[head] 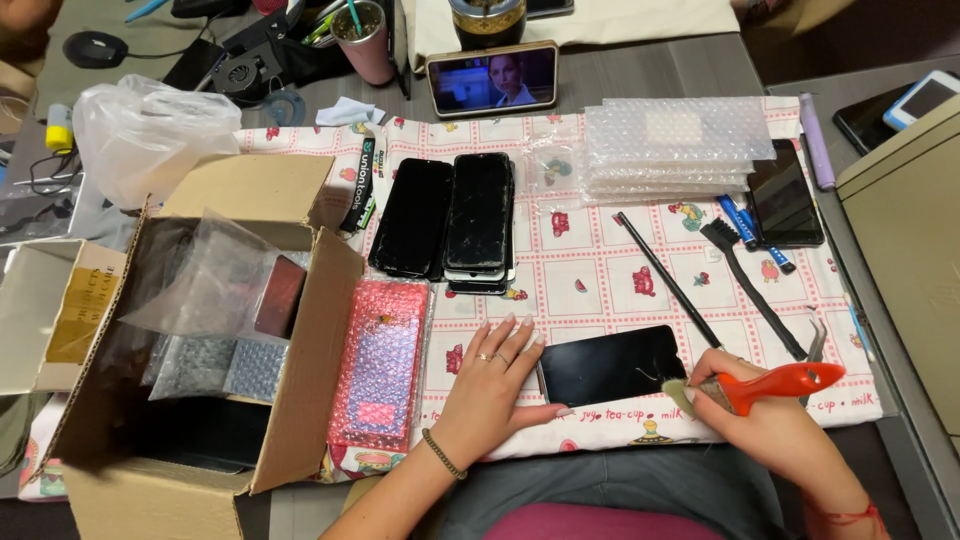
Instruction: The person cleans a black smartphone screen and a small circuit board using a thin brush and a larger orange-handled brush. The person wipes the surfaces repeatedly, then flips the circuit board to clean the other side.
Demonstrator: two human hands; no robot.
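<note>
A black phone [612, 364] lies flat near the front edge of a patterned cloth [590, 270]. My left hand [495, 385] rests palm down on the cloth, its thumb and fingertips touching the phone's left end. My right hand [760, 415] grips a brush with an orange handle [780, 382]. The brush's bristles [680, 392] touch the phone's lower right corner.
Stacked black phones [450, 220] lie at the cloth's middle back. A pink bubble-wrapped phone [382, 362] leans by an open cardboard box [190, 340]. Bubble-wrap sheets [670, 145], black brushes [750, 285], another phone [785, 200] and a propped playing phone [493, 80] are beyond.
</note>
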